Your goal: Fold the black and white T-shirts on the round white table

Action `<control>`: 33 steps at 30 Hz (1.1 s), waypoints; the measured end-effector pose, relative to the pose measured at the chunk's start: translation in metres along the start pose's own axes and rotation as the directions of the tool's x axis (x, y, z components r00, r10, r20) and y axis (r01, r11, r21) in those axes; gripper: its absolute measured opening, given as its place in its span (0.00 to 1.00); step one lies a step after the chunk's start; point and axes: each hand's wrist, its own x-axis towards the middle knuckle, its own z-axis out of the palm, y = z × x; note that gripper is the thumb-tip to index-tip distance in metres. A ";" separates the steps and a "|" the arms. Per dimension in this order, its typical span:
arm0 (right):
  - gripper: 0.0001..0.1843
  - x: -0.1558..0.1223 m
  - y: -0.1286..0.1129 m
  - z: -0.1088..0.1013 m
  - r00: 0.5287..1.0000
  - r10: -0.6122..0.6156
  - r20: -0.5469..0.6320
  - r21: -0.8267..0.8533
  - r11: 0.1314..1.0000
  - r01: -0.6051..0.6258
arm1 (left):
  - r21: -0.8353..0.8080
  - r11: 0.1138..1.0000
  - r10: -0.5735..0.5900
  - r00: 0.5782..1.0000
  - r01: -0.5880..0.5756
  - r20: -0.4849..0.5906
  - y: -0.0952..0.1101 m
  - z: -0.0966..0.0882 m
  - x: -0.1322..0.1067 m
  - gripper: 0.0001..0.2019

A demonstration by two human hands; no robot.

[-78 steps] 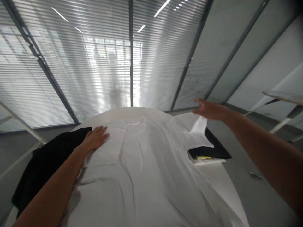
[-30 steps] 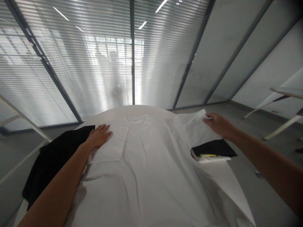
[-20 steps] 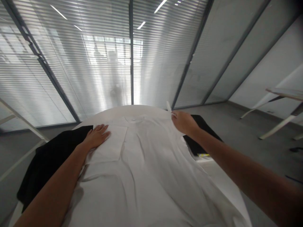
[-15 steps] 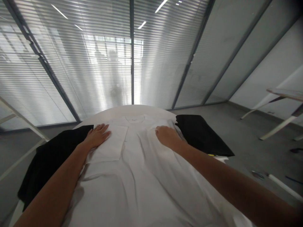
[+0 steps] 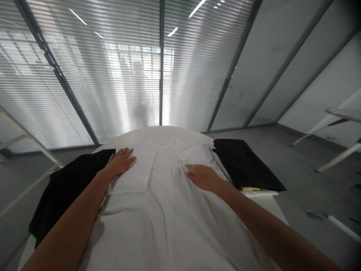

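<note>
step: left hand [image 5: 120,162] lay open and flat on the white shirt [image 5: 166,229] pocket; right hand [image 5: 204,177] lay released on its chest | place: shirt spread on the round table [image 5: 166,131], between black cloth [image 5: 66,192] and black pad [image 5: 245,163]

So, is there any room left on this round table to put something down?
Yes, a strip of bare white table shows right of the white shirt, below the papers. It's crowded in the middle, with the left hand and right hand on the shirt, and by the black cloth.
</note>
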 end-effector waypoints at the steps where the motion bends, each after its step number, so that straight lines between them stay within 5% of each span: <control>1: 0.23 0.001 0.003 -0.006 1.000 -0.019 0.013 0.034 0.999 0.018 | -0.004 1.000 0.000 1.000 0.000 0.002 0.001 -0.001 -0.001 0.34; 6: 0.27 0.020 0.020 -0.030 0.988 0.060 -0.144 0.062 0.997 -0.051 | -0.017 1.000 -0.014 1.000 0.014 -0.004 0.003 -0.003 -0.003 0.34; 11: 0.30 0.036 0.030 0.013 0.896 0.134 -0.424 -0.057 0.983 -0.174 | -0.004 1.000 -0.014 1.000 0.014 -0.004 0.000 0.000 -0.001 0.34; 16: 0.31 0.042 0.039 0.054 0.956 0.124 -0.266 -0.068 0.987 -0.147 | -0.009 1.000 0.002 1.000 -0.002 -0.008 -0.002 0.002 0.000 0.35; 22: 0.30 0.048 0.055 0.047 0.909 0.180 -0.375 -0.109 0.965 -0.237 | 0.012 1.000 -0.008 1.000 0.008 0.008 0.001 -0.001 0.000 0.34; 28: 0.30 0.063 0.061 0.046 0.927 0.319 -0.199 -0.001 0.946 -0.325 | 0.004 1.000 -0.014 1.000 0.014 -0.002 0.001 -0.002 -0.001 0.34; 33: 0.28 0.062 0.060 0.027 0.820 0.494 -0.288 0.066 0.865 -0.498 | -0.001 1.000 -0.001 1.000 0.001 -0.008 0.001 -0.002 -0.003 0.34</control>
